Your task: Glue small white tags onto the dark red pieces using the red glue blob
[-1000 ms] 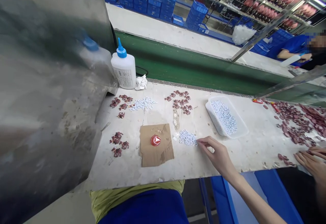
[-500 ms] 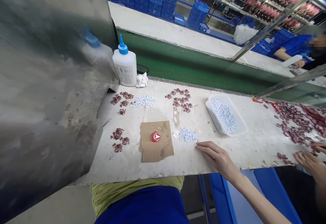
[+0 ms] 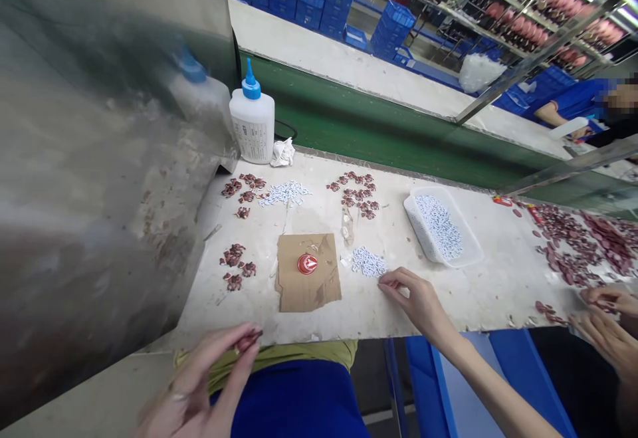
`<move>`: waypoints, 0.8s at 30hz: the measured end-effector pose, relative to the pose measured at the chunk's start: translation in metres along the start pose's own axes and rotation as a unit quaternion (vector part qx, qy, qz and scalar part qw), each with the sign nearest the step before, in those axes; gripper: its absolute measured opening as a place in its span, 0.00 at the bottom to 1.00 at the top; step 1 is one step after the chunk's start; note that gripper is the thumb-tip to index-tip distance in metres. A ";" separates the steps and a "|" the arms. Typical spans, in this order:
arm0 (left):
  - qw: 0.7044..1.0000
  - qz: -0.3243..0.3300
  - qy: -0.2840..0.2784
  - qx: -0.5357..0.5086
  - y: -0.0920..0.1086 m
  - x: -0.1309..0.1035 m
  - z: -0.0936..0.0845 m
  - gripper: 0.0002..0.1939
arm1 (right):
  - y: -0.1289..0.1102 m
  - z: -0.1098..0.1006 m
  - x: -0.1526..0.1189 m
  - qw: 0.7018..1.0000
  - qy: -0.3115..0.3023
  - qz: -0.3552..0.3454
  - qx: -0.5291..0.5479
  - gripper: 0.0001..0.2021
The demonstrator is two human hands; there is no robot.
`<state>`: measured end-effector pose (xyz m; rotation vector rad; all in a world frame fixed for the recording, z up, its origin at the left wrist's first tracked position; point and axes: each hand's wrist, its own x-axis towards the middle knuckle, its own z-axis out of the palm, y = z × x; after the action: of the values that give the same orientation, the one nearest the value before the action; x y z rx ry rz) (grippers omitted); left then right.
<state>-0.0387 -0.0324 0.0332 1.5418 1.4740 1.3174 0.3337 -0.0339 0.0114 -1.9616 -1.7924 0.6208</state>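
My left hand [image 3: 199, 378] is raised at the near edge of the table and blurred; its fingertips pinch a small dark red piece [image 3: 248, 341]. Resting on the white table [image 3: 478, 292], my right hand [image 3: 419, 300] has its fingertips drawn together just beside a little pile of white pieces [image 3: 367, 262]. Whether a white piece sits between them is too small to see. A cardboard square [image 3: 308, 292] with a red round cap [image 3: 308, 264] on it lies between my hands.
A glue bottle with a blue nozzle [image 3: 253, 122] stands at the back left by a metal housing [image 3: 100, 159]. Groups of dark red pieces [image 3: 355, 195] and a white tray of white pieces [image 3: 441, 226] lie on the table. A co-worker's hands [image 3: 611, 328] work at the far right.
My left hand has come into view at the bottom left with a dark red piece. My right hand's fingers have curled together by the white pile.
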 end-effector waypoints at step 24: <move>0.996 -0.049 -0.078 0.014 -0.011 0.032 0.021 0.10 | -0.045 0.031 0.020 0.982 -0.040 -0.147 -0.113 0.12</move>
<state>-0.0264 0.0048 0.0245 1.5327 1.4568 1.0980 0.2812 -0.0104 0.0110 -1.7751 -2.2336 0.4168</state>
